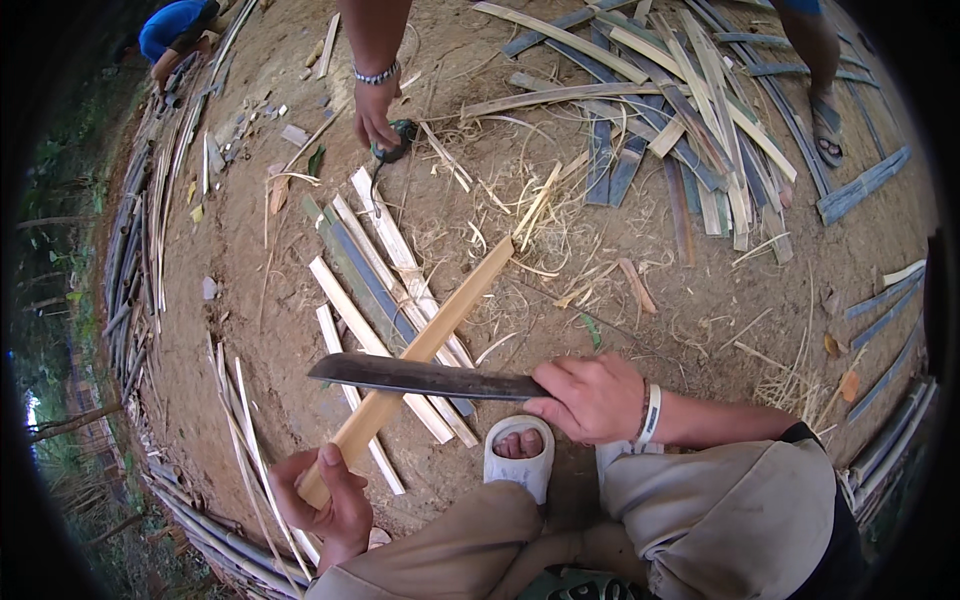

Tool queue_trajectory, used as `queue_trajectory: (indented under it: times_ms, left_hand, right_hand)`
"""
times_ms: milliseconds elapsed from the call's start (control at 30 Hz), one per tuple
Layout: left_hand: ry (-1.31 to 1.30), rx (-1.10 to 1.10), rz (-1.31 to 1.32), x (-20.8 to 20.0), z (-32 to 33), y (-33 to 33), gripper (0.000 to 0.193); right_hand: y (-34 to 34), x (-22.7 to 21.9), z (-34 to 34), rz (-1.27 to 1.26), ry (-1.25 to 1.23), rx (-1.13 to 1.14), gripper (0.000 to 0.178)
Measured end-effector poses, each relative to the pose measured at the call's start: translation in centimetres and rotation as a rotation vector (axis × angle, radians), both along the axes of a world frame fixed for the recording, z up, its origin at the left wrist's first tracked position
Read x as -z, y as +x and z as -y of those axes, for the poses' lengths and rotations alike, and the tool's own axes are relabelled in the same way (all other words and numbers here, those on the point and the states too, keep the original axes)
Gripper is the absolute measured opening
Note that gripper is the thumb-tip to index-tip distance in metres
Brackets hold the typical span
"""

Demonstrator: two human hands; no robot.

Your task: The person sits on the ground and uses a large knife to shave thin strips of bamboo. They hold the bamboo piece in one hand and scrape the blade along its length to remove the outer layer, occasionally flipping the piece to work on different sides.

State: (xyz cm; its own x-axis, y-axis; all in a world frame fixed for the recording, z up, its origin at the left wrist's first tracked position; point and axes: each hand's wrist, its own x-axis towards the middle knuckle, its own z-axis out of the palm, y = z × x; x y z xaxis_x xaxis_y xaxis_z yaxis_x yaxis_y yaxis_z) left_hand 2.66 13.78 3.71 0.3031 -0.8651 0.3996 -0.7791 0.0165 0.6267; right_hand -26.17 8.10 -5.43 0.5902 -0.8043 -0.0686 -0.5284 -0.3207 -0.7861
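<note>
My left hand (325, 500) is closed around the near end of a pale bamboo strip (465, 297), which slants up and away to the right. In my right hand (592, 400) is a machete (430, 377), its handle hidden by my fingers. The dark blade points left and lies across the strip, a little above my left hand. Beneath and beyond it, several split bamboo slats (365, 270) rest on the dirt. Thin shavings (545, 215) are scattered around the strip's far end.
Another person's hand (375, 115) reaches down to a small dark tape measure-like object (398, 138). A pile of bamboo slats (690, 110) lies at the far right, beside a sandalled foot (828, 135). A person in blue (170, 35) bends at the far left. Bamboo poles (125, 260) line the left edge.
</note>
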Motion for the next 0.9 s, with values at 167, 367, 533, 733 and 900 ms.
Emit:
queue_trajectory:
  times_ms: [167,367,533,733,900]
  left_hand:
    - [0.206,-0.149,-0.292,-1.6,0.5,-1.4,0.021]
    - [0.232,-0.099,-0.372,-0.9,-0.3,0.0,0.019]
    - [0.186,-0.161,-0.513,-1.4,0.4,-0.2,0.016]
    - [0.266,-0.029,-0.752,-4.3,0.8,6.3,0.016]
    - [0.527,0.162,-1.034,1.1,2.7,1.8,0.020]
  right_hand:
    - [-1.6,7.0,1.2,-0.169,0.225,0.250,0.042]
    - [-2.3,3.7,0.0,-0.208,0.203,0.136,0.043]
    - [-5.8,7.6,0.7,-0.295,0.286,0.337,0.042]
    - [-3.9,-0.3,1.0,0.079,-0.038,0.420,0.055]
    - [-4.3,-2.8,2.5,-0.014,0.099,0.004,0.057]
